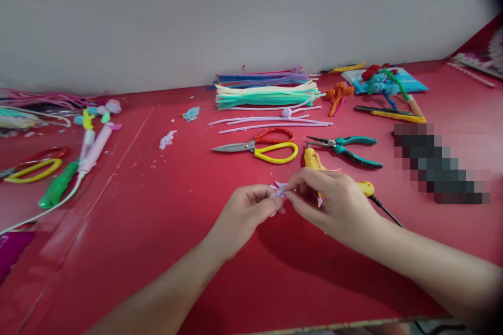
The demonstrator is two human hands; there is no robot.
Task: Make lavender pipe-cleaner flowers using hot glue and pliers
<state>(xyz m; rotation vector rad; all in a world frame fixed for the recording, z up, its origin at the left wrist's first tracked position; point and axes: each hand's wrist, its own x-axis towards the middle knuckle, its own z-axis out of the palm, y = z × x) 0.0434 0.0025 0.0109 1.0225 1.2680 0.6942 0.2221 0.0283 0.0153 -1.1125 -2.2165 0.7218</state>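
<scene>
Both hands meet over the red table [157, 230], pinching one small lilac pipe-cleaner piece [279, 190] between them. My left hand [245, 213] has its fingers curled and grips the piece from the left. My right hand [334, 201] pinches it from the right with thumb and forefinger. Under my right hand lies a yellow glue gun [313, 158] with a black cord. Just beyond the hands are scissors [263, 147] with a red and a yellow handle and green-handled pliers [346, 147].
Loose white pipe cleaners [275, 121] and bundles of green, cream and purple ones [267, 93] lie at the back. Finished pipe-cleaner flowers [379, 81] sit at the back right. At left are more scissors [33, 167], a green and white glue gun [74, 167] and fluff scraps [168, 138].
</scene>
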